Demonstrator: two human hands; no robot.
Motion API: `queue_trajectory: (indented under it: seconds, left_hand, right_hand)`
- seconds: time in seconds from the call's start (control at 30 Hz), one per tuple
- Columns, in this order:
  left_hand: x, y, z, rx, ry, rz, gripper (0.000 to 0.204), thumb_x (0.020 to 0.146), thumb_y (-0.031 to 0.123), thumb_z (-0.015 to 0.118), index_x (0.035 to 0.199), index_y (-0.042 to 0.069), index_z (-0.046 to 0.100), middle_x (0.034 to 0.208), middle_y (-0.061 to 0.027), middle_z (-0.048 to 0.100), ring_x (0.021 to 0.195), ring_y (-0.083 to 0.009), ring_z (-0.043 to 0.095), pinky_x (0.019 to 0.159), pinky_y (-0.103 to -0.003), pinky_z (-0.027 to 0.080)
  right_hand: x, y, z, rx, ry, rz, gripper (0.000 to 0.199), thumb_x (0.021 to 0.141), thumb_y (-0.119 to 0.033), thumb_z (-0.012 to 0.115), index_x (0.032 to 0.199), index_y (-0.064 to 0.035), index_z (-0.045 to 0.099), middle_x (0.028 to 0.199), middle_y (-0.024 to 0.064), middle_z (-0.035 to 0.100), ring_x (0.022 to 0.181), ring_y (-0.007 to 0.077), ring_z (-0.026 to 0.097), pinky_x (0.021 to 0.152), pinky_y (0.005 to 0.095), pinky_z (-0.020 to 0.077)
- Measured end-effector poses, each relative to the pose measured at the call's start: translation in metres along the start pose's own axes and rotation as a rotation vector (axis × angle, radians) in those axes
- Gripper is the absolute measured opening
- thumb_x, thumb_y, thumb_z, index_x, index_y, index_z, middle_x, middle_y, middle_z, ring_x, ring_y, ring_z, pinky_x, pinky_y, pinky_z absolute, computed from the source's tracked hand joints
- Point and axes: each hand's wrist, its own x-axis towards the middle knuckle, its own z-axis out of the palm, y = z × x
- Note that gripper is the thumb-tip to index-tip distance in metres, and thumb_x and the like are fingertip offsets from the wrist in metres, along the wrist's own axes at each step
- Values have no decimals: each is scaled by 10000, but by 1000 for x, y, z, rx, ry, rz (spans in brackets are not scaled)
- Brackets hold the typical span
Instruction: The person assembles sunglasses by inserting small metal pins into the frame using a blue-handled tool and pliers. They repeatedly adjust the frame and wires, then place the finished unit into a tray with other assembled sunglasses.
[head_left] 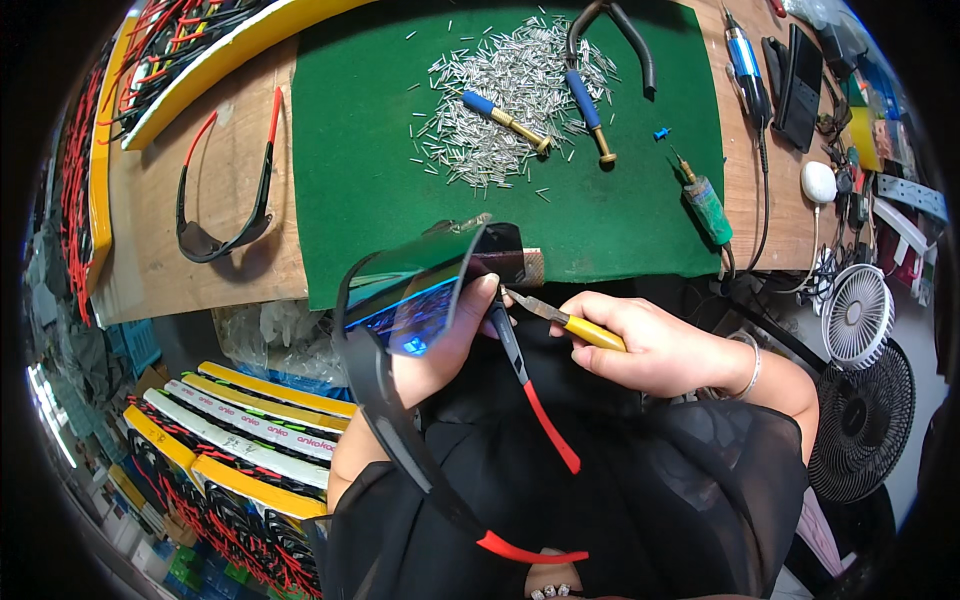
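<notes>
My left hand [440,358] is closed around a pair of sunglasses [413,305] with mirrored lenses and black arms tipped in red. The lenses partly cover that hand. In my right hand [650,345] are pliers [592,331] with yellow handles. Their metal jaws point left and reach the hinge area of the glasses, beside my left thumb tip; whether they grip anything there is too small to tell. Both hands are just off the near edge of the table, over my lap, and one red tip of the glasses hangs down toward my dark clothing.
Many small metal pins [510,95] lie piled on a green mat [360,170], with blue-and-brass screwdrivers [505,118] on them. Other sunglasses [228,243] rest left. A green corded tool [708,210] lies right, near a white fan [857,316]. Yellow-edged trays of glasses [265,485] stand lower left.
</notes>
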Motion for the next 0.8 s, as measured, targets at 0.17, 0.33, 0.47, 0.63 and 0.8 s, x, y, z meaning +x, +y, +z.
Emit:
queue_trajectory:
  seconds: [0.17,0.33,0.47,0.63,0.8]
  left_hand:
    - [11,1,-15,-298,-222,-150,203,854,152,520,924,-32,471,697,-101,601,512,-116,562,458,-192,452]
    - [15,-4,-21,-734,-355,-514,220,853,126,498,989,-45,522,684,-115,606,505,-144,575,486,-209,487]
    - [12,2,-8,-438,-200,-278,312,861,195,503,711,-66,585,603,-112,593,521,-150,583,518,-210,487]
    - [4,-1,-1,-116,-115,52,167,881,91,459,1011,1,405,779,-98,562,651,-159,593,593,-268,503]
    - [5,-7,-3,104,-93,110,169,880,72,463,1025,1,412,859,-83,546,723,-135,573,622,-238,488]
  right_hand:
    - [-1,12,13,-418,302,-301,305,691,-74,587,971,-5,490,784,130,505,704,274,530,628,332,442]
    - [5,19,6,-834,455,-572,400,584,-44,638,956,-13,494,790,109,481,678,242,517,586,313,445]
    - [2,20,7,-569,331,-409,378,652,-42,604,1006,-10,473,830,129,489,733,277,533,630,329,455]
    - [-3,11,1,-225,133,-227,319,753,-106,549,1041,-7,452,926,163,506,834,311,533,740,358,439]
    - [-3,7,-1,-174,70,-155,305,766,-136,538,1031,-8,458,923,163,514,843,315,528,766,372,426]
